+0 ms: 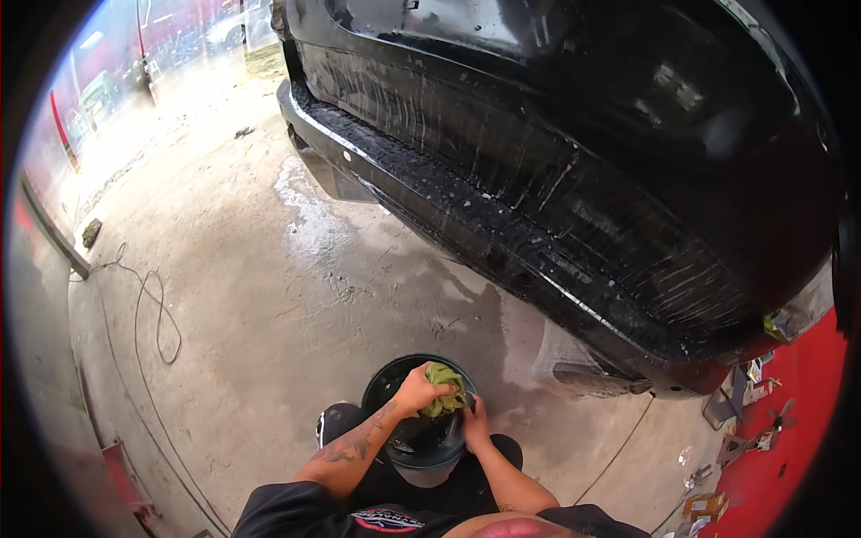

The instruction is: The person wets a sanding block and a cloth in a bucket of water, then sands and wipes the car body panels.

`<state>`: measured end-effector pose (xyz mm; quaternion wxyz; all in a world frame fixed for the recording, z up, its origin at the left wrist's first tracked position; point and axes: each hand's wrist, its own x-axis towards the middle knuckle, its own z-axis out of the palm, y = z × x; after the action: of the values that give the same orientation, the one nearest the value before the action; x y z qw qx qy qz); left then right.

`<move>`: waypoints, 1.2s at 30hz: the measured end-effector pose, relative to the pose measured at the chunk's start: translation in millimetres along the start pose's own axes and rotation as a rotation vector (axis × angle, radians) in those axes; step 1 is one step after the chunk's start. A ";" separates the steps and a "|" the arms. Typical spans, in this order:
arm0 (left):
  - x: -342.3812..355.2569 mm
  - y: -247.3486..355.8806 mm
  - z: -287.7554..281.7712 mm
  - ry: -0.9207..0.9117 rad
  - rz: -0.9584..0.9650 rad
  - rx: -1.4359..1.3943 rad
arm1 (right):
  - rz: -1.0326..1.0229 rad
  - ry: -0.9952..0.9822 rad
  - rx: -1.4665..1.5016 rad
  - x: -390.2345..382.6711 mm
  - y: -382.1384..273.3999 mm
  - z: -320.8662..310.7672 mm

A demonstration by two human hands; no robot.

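Between my knees stands a dark round bucket (pixel 420 465), its inside dark and wet-looking. My left hand (pixel 420 391) is closed round a crumpled yellow-green cloth (pixel 445 391), held over the bucket's mouth. At the bucket's right rim is my right hand (pixel 477 425), fingers curled beside the cloth. A small dark shape shows at those fingertips; whether it is a held thing or part of the rim is unclear. Ahead rises the rear of a black car, its bumper (pixel 502 220) wet and streaked with whitish runs and specks.
Wet patches (pixel 314 224) mark the concrete floor (pixel 224 269) below the bumper. A thin cable (pixel 160 314) loops along the left. Tools and small boxes (pixel 707 507) lie at the right by a red surface (pixel 798 421). A metal post (pixel 56 224) stands at the left.
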<state>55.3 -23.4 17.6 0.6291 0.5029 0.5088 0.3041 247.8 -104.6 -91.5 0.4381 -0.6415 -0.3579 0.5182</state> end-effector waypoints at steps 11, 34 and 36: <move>-157.1 168.2 -12.4 0.120 -0.248 -0.855 | 0.164 -0.137 -0.026 -143.0 -214.9 59.2; -200.1 313.9 -397.8 0.234 -0.058 -0.957 | 0.417 0.549 0.221 -184.7 -280.5 34.7; -186.3 331.2 -421.2 0.318 0.032 -0.887 | 0.567 0.646 0.237 -225.7 -284.2 27.7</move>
<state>-355.8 48.6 401.8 0.6927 0.1406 0.4121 0.5749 172.6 -203.1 250.7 0.4386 -0.7887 0.0491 0.4280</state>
